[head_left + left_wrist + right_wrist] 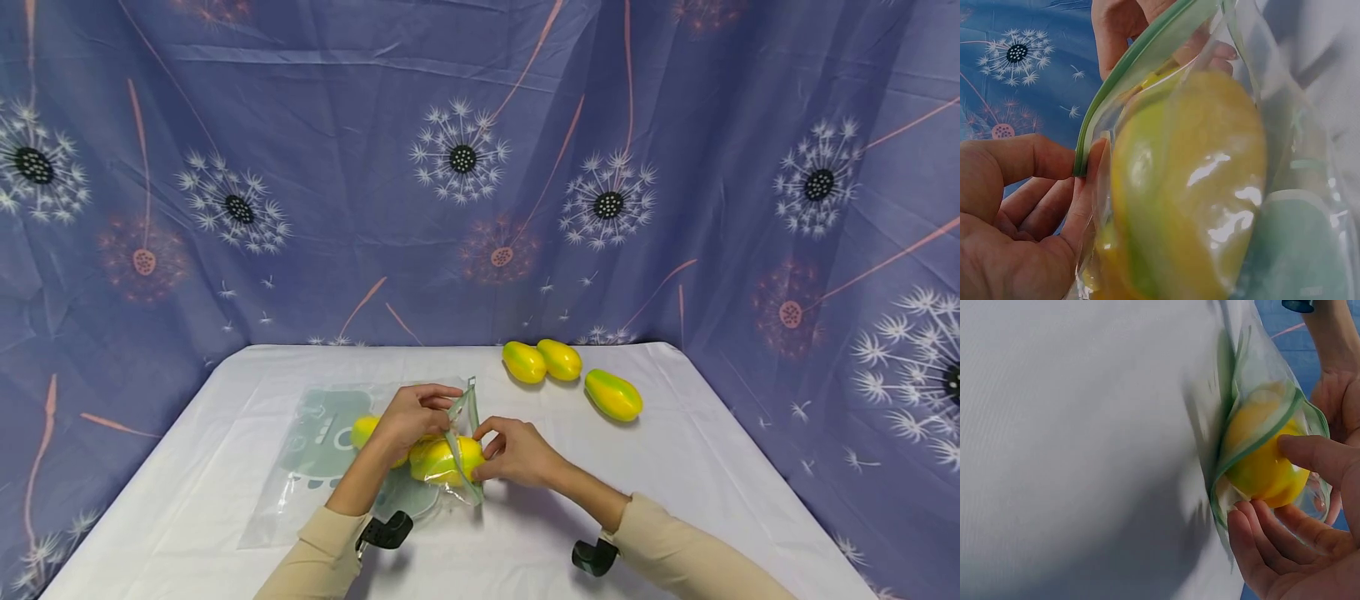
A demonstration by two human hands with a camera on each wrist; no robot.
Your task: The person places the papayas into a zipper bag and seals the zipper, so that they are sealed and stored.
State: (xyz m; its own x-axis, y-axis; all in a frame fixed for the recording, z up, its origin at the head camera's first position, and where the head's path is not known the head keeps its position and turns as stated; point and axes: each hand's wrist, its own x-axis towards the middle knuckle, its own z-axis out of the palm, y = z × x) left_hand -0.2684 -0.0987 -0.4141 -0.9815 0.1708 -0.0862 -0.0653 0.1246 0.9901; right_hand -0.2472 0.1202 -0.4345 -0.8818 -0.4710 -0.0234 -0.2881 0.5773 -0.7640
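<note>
A clear zip bag [262,508] with green zip edges and a green printed figure lies on the table, its mouth raised and parted on the right. My left hand [412,417] pinches the green zip edge [1089,122] between thumb and fingers. Inside the mouth is a yellow-green mango [431,462], its near end poking out past the zip. The right hand [522,454] holds that end, thumb on top and fingertips beneath, as the right wrist view shows. Another mango [363,431] lies deeper in the bag, partly hidden by my left hand.
Two mangoes, a left one [524,362] and a right one [559,360], sit side by side at the back of the white-covered table [675,500]. A third mango [613,395] lies to their right. A blue dandelion-print curtain [360,167] surrounds the table.
</note>
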